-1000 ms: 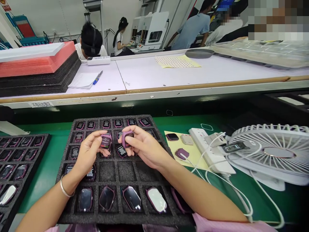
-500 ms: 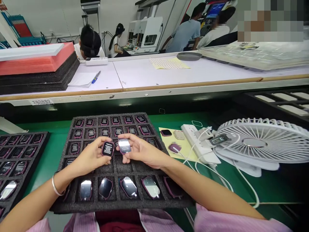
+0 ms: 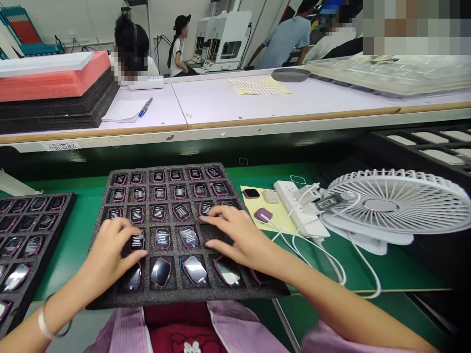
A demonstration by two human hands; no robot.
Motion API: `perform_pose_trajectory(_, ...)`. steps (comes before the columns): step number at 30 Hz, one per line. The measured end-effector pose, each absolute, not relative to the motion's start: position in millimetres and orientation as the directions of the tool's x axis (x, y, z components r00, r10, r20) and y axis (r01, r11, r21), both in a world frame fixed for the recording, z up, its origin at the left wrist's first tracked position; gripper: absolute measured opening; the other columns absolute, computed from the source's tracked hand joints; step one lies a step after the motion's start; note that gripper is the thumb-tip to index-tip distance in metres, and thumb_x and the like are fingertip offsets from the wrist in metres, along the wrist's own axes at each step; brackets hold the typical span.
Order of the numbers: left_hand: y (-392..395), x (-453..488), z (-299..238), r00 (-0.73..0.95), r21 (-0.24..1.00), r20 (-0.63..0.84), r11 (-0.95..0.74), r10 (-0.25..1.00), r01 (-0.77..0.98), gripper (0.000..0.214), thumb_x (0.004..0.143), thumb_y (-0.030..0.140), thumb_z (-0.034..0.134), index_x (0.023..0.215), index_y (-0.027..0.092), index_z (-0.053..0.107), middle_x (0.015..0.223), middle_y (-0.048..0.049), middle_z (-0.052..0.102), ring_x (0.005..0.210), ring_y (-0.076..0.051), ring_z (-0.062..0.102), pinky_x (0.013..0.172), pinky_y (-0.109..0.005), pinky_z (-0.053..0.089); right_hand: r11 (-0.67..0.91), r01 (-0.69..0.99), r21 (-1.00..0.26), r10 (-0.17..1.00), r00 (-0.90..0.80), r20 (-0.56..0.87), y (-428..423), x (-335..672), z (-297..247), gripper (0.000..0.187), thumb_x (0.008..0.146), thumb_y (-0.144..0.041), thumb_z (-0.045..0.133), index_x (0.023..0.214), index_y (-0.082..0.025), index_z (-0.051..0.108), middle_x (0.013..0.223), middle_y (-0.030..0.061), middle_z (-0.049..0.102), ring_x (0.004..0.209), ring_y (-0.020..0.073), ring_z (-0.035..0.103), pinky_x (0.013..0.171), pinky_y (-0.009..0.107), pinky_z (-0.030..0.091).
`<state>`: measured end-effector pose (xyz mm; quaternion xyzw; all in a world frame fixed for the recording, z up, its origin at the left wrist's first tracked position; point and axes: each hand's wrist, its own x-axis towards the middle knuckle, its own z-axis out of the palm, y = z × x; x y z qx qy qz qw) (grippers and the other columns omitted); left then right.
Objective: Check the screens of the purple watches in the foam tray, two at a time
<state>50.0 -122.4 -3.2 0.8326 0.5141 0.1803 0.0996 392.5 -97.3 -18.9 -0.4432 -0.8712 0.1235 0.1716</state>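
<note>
A black foam tray [image 3: 145, 295] holds rows of purple-framed smartwatch bodies, most with lines of white text on their dark screens. My left hand [image 3: 110, 249] hovers at the tray's left side, thumb and fingers apart around a watch body [image 3: 137, 241] in its compartment; whether they touch it I cannot tell. My right hand [image 3: 239, 234] is over the right part of the tray, fingers spread, nothing in its grasp. Its fingertips are close to another watch body [image 3: 205, 208]. Between the hands lie two lit watch bodies, and the front row's screens [image 3: 195, 270] look glossy without text.
A second tray [image 3: 69, 206] of watch bodies stands at left. To the right are a yellow sheet [image 3: 281, 223] with small parts, a power strip [image 3: 305, 215] with white cables, and a white fan [image 3: 397, 208]. Behind runs a raised shelf [image 3: 221, 110]; several people sit beyond.
Both hands have let go of the watch bodies they held up and moved apart, left hand leftward, right hand rightward. More watch bodies now lie in the tray's second row from the front.
</note>
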Motion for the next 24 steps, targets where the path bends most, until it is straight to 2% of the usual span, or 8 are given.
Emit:
perform_pose_trajectory(2, -143.3, 22.0, -3.0, 0.295, 0.273, 0.204, -0.344, 0.933, 0.898, 0.030, 0.091, 0.048, 0.056, 0.085, 0.021, 0.067, 0.089, -0.0074, 0.062, 0.086, -0.027, 0.057, 0.079, -0.041, 0.046, 0.484, 0.839, -0.248, 0.871, -0.437, 0.224, -104.1, 418.9, -23.2, 0.028, 0.097, -0.040, 0.053, 0.102, -0.018, 0.070, 0.101, 0.0140, 0.068, 0.094, 0.0296, 0.064, 0.081, 0.044, 0.047)
perform_pose_trajectory(4, -163.7, -0.3, -9.0, 0.219, 0.165, 0.121, -0.237, 0.968, 0.957, 0.039, 0.090, 0.054, 0.053, 0.077, 0.020, 0.067, 0.081, -0.0081, 0.060, 0.076, -0.028, 0.055, 0.076, -0.044, 0.045, 0.370, 0.925, -0.083, 0.916, -0.348, 0.201, -110.7, 438.4, -32.0, 0.037, 0.098, -0.044, 0.049, 0.081, -0.018, 0.069, 0.085, 0.0133, 0.067, 0.081, 0.0298, 0.064, 0.070, 0.041, 0.044)
perform_pose_trajectory(8, -184.8, -14.6, -25.9, 0.132, 0.101, 0.043, -0.136, 0.990, 0.986, 0.041, 0.086, 0.056, 0.055, 0.082, 0.018, 0.067, 0.082, -0.0103, 0.061, 0.078, -0.030, 0.058, 0.076, -0.046, 0.047, 0.295, 0.955, 0.030, 0.941, -0.296, 0.163, -117.0, 446.3, -48.5, 0.034, 0.097, -0.043, 0.049, 0.086, -0.016, 0.068, 0.085, 0.0141, 0.068, 0.074, 0.0291, 0.064, 0.064, 0.038, 0.042)
perform_pose_trajectory(14, -177.0, -3.0, -12.3, 0.066, 0.361, -0.021, -0.054, 0.998, 0.931, 0.020, 0.076, 0.042, 0.063, 0.080, 0.022, 0.061, 0.076, -0.0033, 0.064, 0.071, -0.024, 0.062, 0.064, -0.034, 0.049, 0.306, 0.914, -0.267, 0.946, -0.261, 0.190, -115.1, 429.7, -31.9, 0.021, 0.089, -0.037, 0.056, 0.076, -0.022, 0.052, 0.069, 0.0047, 0.063, 0.060, 0.0219, 0.060, 0.055, 0.031, 0.039)
perform_pose_trajectory(17, -164.8, 16.2, 17.3, 0.126, 0.576, 0.031, -0.120, 0.992, 0.809, 0.021, 0.077, 0.041, 0.067, 0.085, 0.023, 0.062, 0.074, -0.0009, 0.065, 0.069, -0.020, 0.062, 0.062, -0.030, 0.049, 0.300, 0.792, -0.533, 0.954, -0.249, 0.167, -110.4, 408.1, -10.5, 0.016, 0.092, -0.035, 0.052, 0.081, -0.023, 0.049, 0.066, 0.0012, 0.061, 0.055, 0.0187, 0.057, 0.053, 0.029, 0.037)
perform_pose_trajectory(20, -138.5, 53.0, 47.5, 0.282, 0.809, 0.144, -0.277, 0.948, 0.519, 0.018, 0.076, 0.029, 0.068, 0.093, 0.022, 0.062, 0.078, -0.0008, 0.066, 0.072, -0.017, 0.063, 0.070, -0.028, 0.052, 0.268, 0.315, -0.910, 0.893, -0.435, 0.113, -94.7, 371.5, 9.3, 0.017, 0.093, -0.037, 0.057, 0.091, -0.023, 0.048, 0.089, 0.0047, 0.070, 0.065, 0.0154, 0.063, 0.064, 0.030, 0.047)
perform_pose_trajectory(22, -113.9, 81.1, 61.3, 0.297, 0.899, 0.187, -0.285, 0.936, 0.333, 0.024, 0.076, 0.027, 0.068, 0.098, 0.021, 0.063, 0.081, -0.0020, 0.066, 0.071, -0.016, 0.062, 0.067, -0.027, 0.051, 0.100, -0.005, -0.995, 0.842, -0.532, 0.088, -78.7, 344.9, 20.1, 0.024, 0.090, -0.040, 0.064, 0.099, -0.022, 0.051, 0.095, 0.0049, 0.072, 0.063, 0.0127, 0.063, 0.063, 0.029, 0.048)
perform_pose_trajectory(24, -87.6, 104.4, 68.4, 0.253, 0.946, 0.187, -0.243, 0.949, 0.215, 0.019, 0.077, 0.029, 0.068, 0.092, 0.019, 0.061, 0.083, -0.0019, 0.064, 0.060, -0.011, 0.054, 0.054, -0.023, 0.045, -0.054, -0.220, -0.974, 0.837, -0.542, 0.076, -61.4, 322.4, 29.7, 0.034, 0.085, -0.041, 0.071, 0.110, -0.021, 0.058, 0.091, 0.0033, 0.073, 0.061, 0.0115, 0.063, 0.061, 0.027, 0.047)
